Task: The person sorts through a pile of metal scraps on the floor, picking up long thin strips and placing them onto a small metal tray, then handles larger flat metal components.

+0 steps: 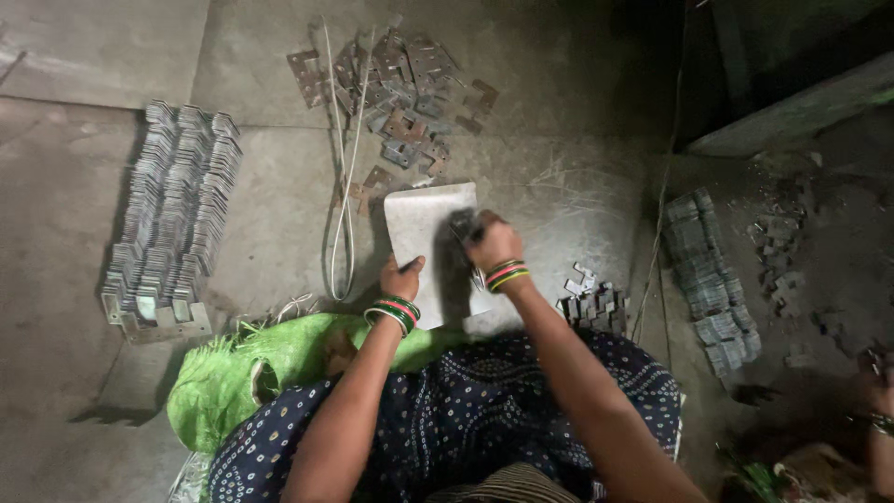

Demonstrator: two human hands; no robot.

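Both hands worked at a pale flat plate [421,233] that lay on the stone floor [270,196] in front of the seated person. The right hand [491,244] was closed in a fist around a small dark metal piece [462,224], pressing it down on the plate's right side. The left hand [401,278] rested on the plate's lower edge, fingers curled over it as if pinning it in place; whether it gripped anything else could not be told. Both wrists wore coloured bangles. Just right of the right wrist sat a small heap of grey metal pieces [594,300]. Beyond the plate, a loose scatter of flat brackets [396,98] spread over the floor, with a white cord [343,177] looped beside it. Well to the left stood tight rows of stacked brackets [172,219], and to the right another long stacked row [710,279]. Near the left forearm lay a green woven sack [251,368].
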